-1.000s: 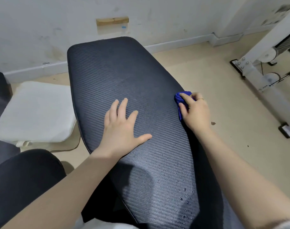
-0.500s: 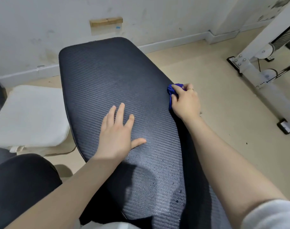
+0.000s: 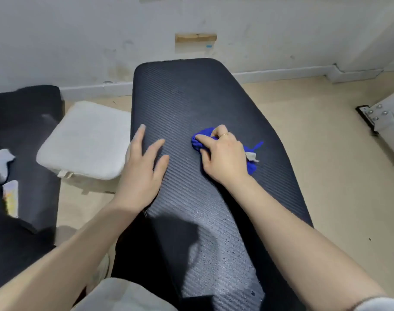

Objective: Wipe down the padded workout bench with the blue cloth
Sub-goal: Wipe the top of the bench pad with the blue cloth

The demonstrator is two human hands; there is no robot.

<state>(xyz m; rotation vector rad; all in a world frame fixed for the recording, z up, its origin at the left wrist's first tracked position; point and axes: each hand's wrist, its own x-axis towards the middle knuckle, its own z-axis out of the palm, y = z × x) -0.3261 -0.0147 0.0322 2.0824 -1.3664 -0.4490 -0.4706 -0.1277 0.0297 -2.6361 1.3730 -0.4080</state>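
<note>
We've got the blue cloth (image 3: 200, 140) bunched under our right hand (image 3: 225, 157), fingers curled round it, mid-bench (image 3: 191, 97). Left hand (image 3: 144, 167) lies flat, fingers spread, at the 9 o'clock edge. Droplets sit toward 6 o'clock, so probably long overlapping strokes that way.

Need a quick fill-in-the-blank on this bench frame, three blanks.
1. The right hand holds a cloth coloured ____.
2. The left hand rests with fingers spread on the ____ edge of the bench.
3. Water droplets sit on the bench's ____ end.

Missing words: blue; left; near
</note>
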